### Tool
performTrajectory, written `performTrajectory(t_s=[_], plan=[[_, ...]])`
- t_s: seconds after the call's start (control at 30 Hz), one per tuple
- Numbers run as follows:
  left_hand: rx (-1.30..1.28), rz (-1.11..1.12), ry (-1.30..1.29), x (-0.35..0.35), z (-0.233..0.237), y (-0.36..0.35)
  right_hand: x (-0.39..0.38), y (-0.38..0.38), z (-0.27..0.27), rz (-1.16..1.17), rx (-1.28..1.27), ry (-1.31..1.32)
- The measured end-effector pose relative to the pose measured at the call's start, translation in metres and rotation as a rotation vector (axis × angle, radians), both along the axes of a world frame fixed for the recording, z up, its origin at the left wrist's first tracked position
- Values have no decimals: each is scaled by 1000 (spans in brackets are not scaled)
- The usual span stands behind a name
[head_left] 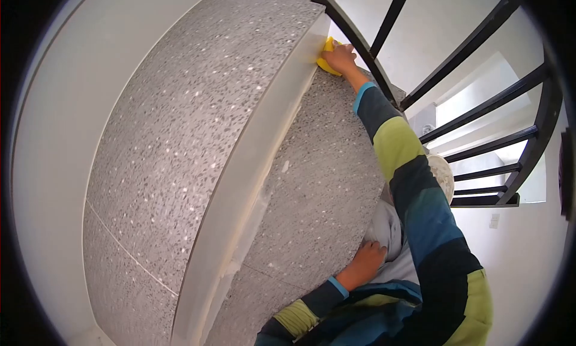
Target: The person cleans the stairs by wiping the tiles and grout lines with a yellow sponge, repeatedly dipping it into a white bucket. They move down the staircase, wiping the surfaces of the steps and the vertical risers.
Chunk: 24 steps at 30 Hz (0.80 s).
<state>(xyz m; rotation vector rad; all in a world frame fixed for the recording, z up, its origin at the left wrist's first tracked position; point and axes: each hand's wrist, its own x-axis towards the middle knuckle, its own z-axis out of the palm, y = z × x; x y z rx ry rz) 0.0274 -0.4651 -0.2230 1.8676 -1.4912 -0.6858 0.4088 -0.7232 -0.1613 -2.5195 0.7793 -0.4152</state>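
My right hand point(341, 58) is closed on a yellow cloth or sponge point(326, 62). It presses this into the far corner where the white riser point(249, 148) meets the speckled grey lower step point(330, 148), beside the black railing. My left hand point(364, 265) rests low against my grey trousers point(385, 232), its fingers curled together and nothing visible in them. A pale, whitish strip point(249, 223) runs along the foot of the riser.
A wide speckled upper step point(174, 130) curves along a white wall point(54, 136) at the left. Black railing bars point(474, 115) fan out at the right, with a white wall and a bright opening beyond them. A round pale object point(442, 177) lies partly behind my right arm.
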Motion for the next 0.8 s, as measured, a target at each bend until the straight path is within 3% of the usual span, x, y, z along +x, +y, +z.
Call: performTrajectory(t_s=[0.07, 0.17, 0.27, 0.3, 0.33, 0.37, 0.4, 0.47, 0.53, 0.6, 0.8], plan=[[-12, -2, -18, -1, 1, 1, 6, 3, -5, 94, -65, 210], [25, -12, -129, -2, 3, -2, -24, 64, -23, 71, -204, 246], [196, -122, -98, -1, -1, -9, -106, 166, -15, 216, -60, 164], [-95, 3, -119, -10, -23, -12, -139, 195, -4, 374, -143, 209], [-386, 127, -133, -15, -35, -14, -170, 210, 3, 537, 123, 210], [-379, 130, 98, -9, -30, -11, -189, 214, 9, 698, 392, 206], [-383, 131, 91, -8, -27, -9, -193, 206, 17, 702, 387, 201], [101, -41, -61, -7, -19, -9, -194, 178, 31, 656, 282, 27], [36, 9, -75, -7, -6, -3, -163, 134, 42, 284, 257, -24], [24, 2, 11, -4, -11, -6, -112, 81, 28, 128, 217, -110], [9, 1, -34, -2, -9, -6, -30, 34, 26, 49, -90, -1]])
